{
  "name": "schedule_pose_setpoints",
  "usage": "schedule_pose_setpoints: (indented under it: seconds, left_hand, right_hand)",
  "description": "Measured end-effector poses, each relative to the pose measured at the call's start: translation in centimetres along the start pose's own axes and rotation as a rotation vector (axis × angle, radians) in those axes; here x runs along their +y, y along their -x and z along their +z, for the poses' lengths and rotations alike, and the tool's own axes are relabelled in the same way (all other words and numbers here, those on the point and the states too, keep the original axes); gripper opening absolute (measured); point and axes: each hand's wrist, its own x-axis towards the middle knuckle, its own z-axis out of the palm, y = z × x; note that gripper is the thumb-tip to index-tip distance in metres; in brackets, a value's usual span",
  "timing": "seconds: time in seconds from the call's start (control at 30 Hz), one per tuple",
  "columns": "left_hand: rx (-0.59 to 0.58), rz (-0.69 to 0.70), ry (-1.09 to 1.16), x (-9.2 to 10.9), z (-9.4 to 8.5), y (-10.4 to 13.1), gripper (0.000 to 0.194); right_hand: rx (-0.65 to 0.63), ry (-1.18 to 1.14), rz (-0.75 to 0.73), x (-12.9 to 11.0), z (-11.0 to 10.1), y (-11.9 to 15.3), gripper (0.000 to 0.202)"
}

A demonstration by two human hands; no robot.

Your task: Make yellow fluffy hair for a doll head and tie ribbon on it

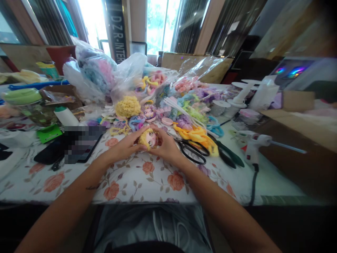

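Observation:
Between my two hands is a doll head point(150, 139) with curly yellow hair and a painted face, turned sideways. My left hand point(131, 143) curves around its hair side, and my right hand point(167, 143) closes around the other side. Just beyond it lies a second doll head point(149, 112) with purple and yellow hair. A ball of fluffy yellow curls point(128, 106) sits behind my left hand. To the right of my right hand are black-handled scissors point(193, 151) and a hank of orange-yellow fibre point(196, 136).
A glue gun point(254, 146) stands at the right, with a cardboard box point(295, 140) beyond it. Dark green-handled shears point(229, 154) lie nearer. At left are a phone point(48, 151), a tablet point(92, 149) and a thread cone point(65, 116). Plastic bags of coloured fibre point(94, 72) are heaped behind.

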Motion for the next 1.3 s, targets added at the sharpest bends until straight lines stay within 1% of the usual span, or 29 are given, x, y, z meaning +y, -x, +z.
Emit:
schedule_pose_setpoints:
  seconds: [0.17, 0.3, 0.4, 0.47, 0.57, 0.7, 0.77, 0.8, 0.87, 1.0, 1.13, 1.3]
  left_hand:
    - [-0.002, 0.012, 0.004, -0.2, 0.3, -0.1, 0.073]
    - [0.019, -0.029, 0.009, -0.3, 0.5, 0.0, 0.076]
    - [0.035, -0.028, 0.074, 0.1, 0.6, 0.0, 0.078]
    - [0.099, -0.007, 0.13, 0.5, 0.8, 0.0, 0.073]
    - [0.269, 0.006, 0.166, 0.9, 1.6, -0.3, 0.06]
    - [0.463, 0.023, 0.125, 1.0, 2.9, -0.9, 0.054]
    - [0.532, 0.048, 0.115, 0.9, 3.3, -1.1, 0.052]
    - [0.548, 0.059, 0.115, 0.9, 3.4, -1.1, 0.052]
    - [0.542, 0.068, 0.121, 0.9, 3.5, -1.1, 0.05]
    - [0.508, 0.037, 0.114, 1.2, 3.3, -0.8, 0.047]
    - [0.482, 0.041, 0.081, 1.4, 3.2, -0.7, 0.046]
    - [0.447, 0.035, 0.069, 1.2, 3.1, -0.8, 0.049]
  right_hand:
    - [0.002, 0.02, 0.015, 0.4, 0.2, 0.3, 0.072]
    - [0.012, 0.022, 0.027, 0.4, 0.2, 0.2, 0.072]
    - [0.059, 0.016, 0.021, 0.0, 0.2, 0.0, 0.07]
    - [0.108, 0.035, 0.037, -0.3, 0.3, -0.1, 0.07]
    - [0.163, 0.09, 0.063, -0.9, 0.6, -0.1, 0.069]
    - [0.185, 0.127, 0.106, -1.8, 1.4, 0.3, 0.065]
    - [0.191, 0.111, 0.142, -2.2, 1.8, 0.5, 0.064]
    - [0.191, 0.096, 0.151, -2.4, 2.0, 0.6, 0.064]
    - [0.196, 0.067, 0.153, -2.5, 2.3, 0.7, 0.066]
    - [0.208, 0.043, 0.131, -2.4, 2.5, 1.0, 0.063]
    - [0.225, 0.052, 0.102, -1.8, 2.6, 1.2, 0.057]
    - [0.212, 0.099, 0.1, -1.5, 2.5, 0.9, 0.058]
